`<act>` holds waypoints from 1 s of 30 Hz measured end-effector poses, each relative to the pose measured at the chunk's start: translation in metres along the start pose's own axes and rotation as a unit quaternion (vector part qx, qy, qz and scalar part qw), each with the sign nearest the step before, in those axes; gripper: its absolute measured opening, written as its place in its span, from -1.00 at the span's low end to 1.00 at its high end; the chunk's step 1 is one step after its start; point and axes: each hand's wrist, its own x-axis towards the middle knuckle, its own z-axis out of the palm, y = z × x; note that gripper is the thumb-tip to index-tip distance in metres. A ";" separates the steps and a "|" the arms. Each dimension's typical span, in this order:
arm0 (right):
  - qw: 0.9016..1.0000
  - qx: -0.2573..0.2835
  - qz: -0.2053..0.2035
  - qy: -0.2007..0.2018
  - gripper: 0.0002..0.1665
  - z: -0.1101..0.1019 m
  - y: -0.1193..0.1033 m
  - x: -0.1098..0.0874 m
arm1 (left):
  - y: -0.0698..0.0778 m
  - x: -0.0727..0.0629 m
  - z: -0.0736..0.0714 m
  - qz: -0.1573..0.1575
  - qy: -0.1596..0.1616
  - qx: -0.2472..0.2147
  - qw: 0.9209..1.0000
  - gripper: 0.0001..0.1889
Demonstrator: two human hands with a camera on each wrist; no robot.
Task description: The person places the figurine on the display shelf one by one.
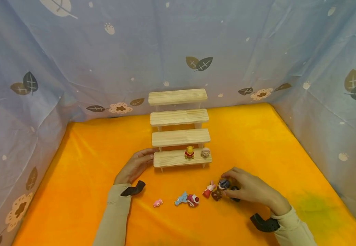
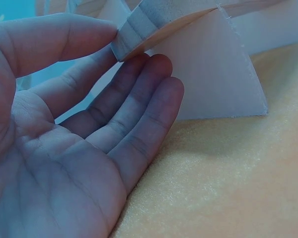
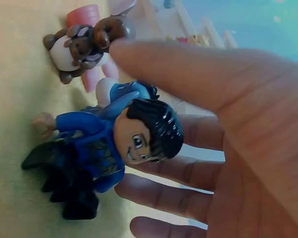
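Note:
My left hand [image 1: 136,165] holds the left end of the lowest board of a stepped wooden display stand [image 1: 168,159]. In the left wrist view, thumb and fingertips meet at the board's corner [image 2: 131,37], with the other fingers beneath. My right hand [image 1: 251,186] reaches over a cluster of small figurines, thumb and fingers spread around it. Nearest are a black-haired toy figure in blue [image 3: 97,144], lying on its side, a grey-blue figurine [image 1: 224,184] and a brown animal figurine [image 1: 216,195]. A pink-eared figurine in red [image 1: 209,190] lies just left.
On the lowest board stand a yellow bear figurine in red [image 1: 189,152] and a beige figurine [image 1: 205,152]. On the orange cloth [image 1: 104,153] lie a pink figurine [image 1: 158,203], a light-blue one [image 1: 181,199] and a dark-pink one [image 1: 193,200]. Patterned curtains [image 1: 119,51] surround it.

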 end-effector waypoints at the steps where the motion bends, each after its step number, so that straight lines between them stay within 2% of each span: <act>1: 1.000 0.003 0.003 0.000 -0.38 0.001 0.000 0.000 | 0.000 0.000 0.000 0.001 0.000 0.000 1.000 -0.78; 9: 0.999 -0.035 0.021 0.035 -0.57 0.007 -0.004 0.001 | 0.001 -0.001 -0.001 0.000 0.002 -0.006 1.000 -0.78; 15: 0.995 -0.079 0.024 0.051 -0.56 0.011 -0.009 0.002 | 0.001 -0.002 -0.001 0.000 0.002 -0.011 1.000 -0.77; 21: 0.995 -0.077 0.040 0.053 -0.52 0.014 -0.009 0.002 | 0.000 0.000 0.000 0.006 -0.001 -0.013 1.000 -0.78; 30: 0.992 -0.085 0.022 0.087 -0.62 0.017 -0.008 0.002 | -0.001 0.000 -0.001 0.013 -0.010 0.001 1.000 -0.78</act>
